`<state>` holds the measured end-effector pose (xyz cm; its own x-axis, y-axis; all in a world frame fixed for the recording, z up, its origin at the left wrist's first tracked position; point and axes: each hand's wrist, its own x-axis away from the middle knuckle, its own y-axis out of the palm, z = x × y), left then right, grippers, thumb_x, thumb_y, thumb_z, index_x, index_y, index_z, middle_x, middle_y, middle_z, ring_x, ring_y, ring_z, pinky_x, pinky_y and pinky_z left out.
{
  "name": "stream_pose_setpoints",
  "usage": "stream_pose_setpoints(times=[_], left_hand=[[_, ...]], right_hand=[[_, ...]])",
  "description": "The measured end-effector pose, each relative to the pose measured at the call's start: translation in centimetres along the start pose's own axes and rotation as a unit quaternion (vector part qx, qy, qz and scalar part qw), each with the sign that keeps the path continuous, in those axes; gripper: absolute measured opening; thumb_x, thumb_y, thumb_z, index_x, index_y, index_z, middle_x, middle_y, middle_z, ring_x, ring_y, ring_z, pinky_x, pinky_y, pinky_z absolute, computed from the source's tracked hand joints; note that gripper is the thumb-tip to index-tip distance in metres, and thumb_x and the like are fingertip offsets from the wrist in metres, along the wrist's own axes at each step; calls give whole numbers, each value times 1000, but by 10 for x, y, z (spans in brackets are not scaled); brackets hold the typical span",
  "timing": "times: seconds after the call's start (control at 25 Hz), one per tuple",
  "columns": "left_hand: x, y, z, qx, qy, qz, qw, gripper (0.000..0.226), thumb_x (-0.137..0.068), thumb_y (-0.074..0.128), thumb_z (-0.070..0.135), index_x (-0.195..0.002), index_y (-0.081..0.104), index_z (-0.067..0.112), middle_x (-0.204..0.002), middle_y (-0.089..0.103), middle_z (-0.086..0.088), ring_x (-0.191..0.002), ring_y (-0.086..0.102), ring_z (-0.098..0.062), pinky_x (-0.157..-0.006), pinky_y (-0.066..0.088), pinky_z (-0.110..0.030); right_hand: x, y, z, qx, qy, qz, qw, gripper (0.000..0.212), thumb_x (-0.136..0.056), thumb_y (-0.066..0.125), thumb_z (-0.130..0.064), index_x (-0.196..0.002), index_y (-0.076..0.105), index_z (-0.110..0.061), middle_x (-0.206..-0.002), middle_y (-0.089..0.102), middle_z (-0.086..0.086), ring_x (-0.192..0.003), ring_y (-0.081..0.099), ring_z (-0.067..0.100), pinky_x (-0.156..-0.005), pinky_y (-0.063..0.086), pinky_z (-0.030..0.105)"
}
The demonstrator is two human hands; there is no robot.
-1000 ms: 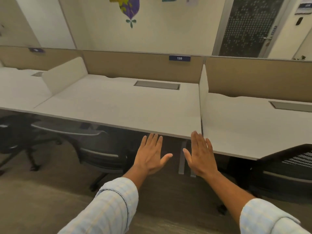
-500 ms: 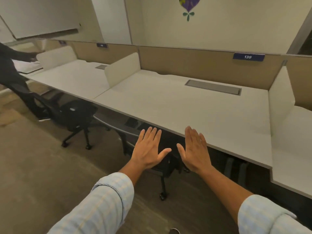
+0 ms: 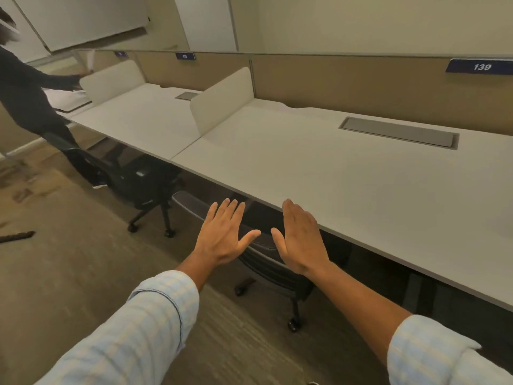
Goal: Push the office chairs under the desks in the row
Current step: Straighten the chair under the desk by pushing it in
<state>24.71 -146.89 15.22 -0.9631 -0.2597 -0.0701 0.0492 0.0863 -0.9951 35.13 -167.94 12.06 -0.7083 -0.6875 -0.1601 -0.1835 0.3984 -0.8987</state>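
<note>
A black office chair (image 3: 270,262) with a grey-edged back stands tucked under the white desk (image 3: 319,168) marked 139, its wheels on the carpet. My left hand (image 3: 223,234) and my right hand (image 3: 301,237) are held flat, fingers straight, in the air in front of the chair back and touch nothing. A second black chair (image 3: 138,182) stands further left, its seat partly under the neighbouring desk (image 3: 144,123) and its back sticking out into the aisle.
Another person (image 3: 30,101) in dark clothes leans over the far left desk beside the second chair. White dividers (image 3: 222,98) separate the desks, with tan partition panels behind. A dark flat object (image 3: 16,236) lies on the carpet at the left.
My view has swung left along the row and moved closer to the desk edge. Both hands stay flat and empty. The far person is more in view.
</note>
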Motion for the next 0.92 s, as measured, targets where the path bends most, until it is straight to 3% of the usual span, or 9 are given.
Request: stream_pose_setpoints(times=[0.12, 0.28, 0.4, 0.52, 0.6, 0.68, 0.72, 0.8, 0.92], left_hand=[[-16, 9, -33, 9, -4, -9, 1000, 114, -93, -2, 91, -172, 26, 13, -178, 30, -12, -168, 19, -30, -136, 13, -56], [-37, 26, -87, 25, 6, -11, 1000, 111, -96, 5, 89, -171, 29, 11, -175, 36, -14, -166, 25, -31, -136, 15, -55], [-57, 37, -135, 44, 21, -13, 999, 105, -97, 11, 86, -169, 34, 13, -174, 39, -13, -165, 28, -31, -136, 15, -55], [-78, 45, -188, 47, 56, -40, 997, 106, -96, 5, 87, -163, 46, 16, -167, 50, -11, -160, 38, -29, -135, 17, -55], [-87, 55, -214, 36, 112, -78, 990, 107, -95, 3, 87, -158, 55, 17, -161, 58, -7, -157, 42, -24, -136, 17, -52], [-97, 67, -228, 48, 166, -89, 981, 101, -99, 9, 84, -151, 62, 16, -153, 65, -6, -154, 47, -24, -134, 23, -52], [-103, 70, -230, 53, 190, -89, 976, 97, -101, 11, 84, -141, 70, 17, -142, 72, -6, -144, 57, -25, -129, 33, -52], [-110, 70, -226, 44, 237, -87, 967, 95, -100, 7, 87, -103, 77, 23, -99, 78, -1, -98, 72, -20, -99, 55, -45], [-115, 70, -221, 40, 256, -65, 964, 90, -99, 3, 87, -75, 64, 26, -68, 63, 7, -63, 59, -12, -65, 46, -35]], right_hand=[[-17, 7, -16, -21, -4, -9, 1000, 77, -113, 37, -54, -173, 11, -13, -182, 13, 11, -167, 15, 28, -127, -2, 35], [-35, 13, -44, -25, -7, -33, 999, 73, -113, 43, -52, -169, 25, -9, -172, 37, 13, -155, 40, 32, -129, 29, 43], [-46, 24, -67, -2, 17, -94, 995, 77, -113, 35, -58, -172, 18, -10, -177, 30, 11, -158, 38, 31, -127, 34, 46], [-52, 43, -88, 54, 84, -119, 988, 80, -111, 25, -67, -171, 24, -14, -171, 42, 9, -147, 52, 31, -118, 46, 51], [-52, 55, -93, 120, 134, -117, 977, 83, -107, 16, -76, -159, 47, -20, -152, 62, 6, -130, 65, 27, -109, 54, 49], [-50, 63, -97, 150, 183, -95, 967, 89, -99, 5, -85, -128, 66, -27, -119, 74, -1, -104, 71, 19, -95, 60, 43], [-48, 65, -100, 154, 199, -89, 964, 89, -95, 1, -86, -114, 67, -29, -105, 72, -5, -92, 69, 14, -90, 60, 40], [-41, 66, -107, 149, 222, -86, 960, 82, -96, 3, -85, -102, 64, -30, -91, 67, -9, -82, 65, 11, -85, 60, 37], [-37, 68, -113, 139, 253, -77, 954, 70, -103, 13, -80, -94, 61, -29, -85, 64, -10, -78, 63, 11, -83, 60, 39]])
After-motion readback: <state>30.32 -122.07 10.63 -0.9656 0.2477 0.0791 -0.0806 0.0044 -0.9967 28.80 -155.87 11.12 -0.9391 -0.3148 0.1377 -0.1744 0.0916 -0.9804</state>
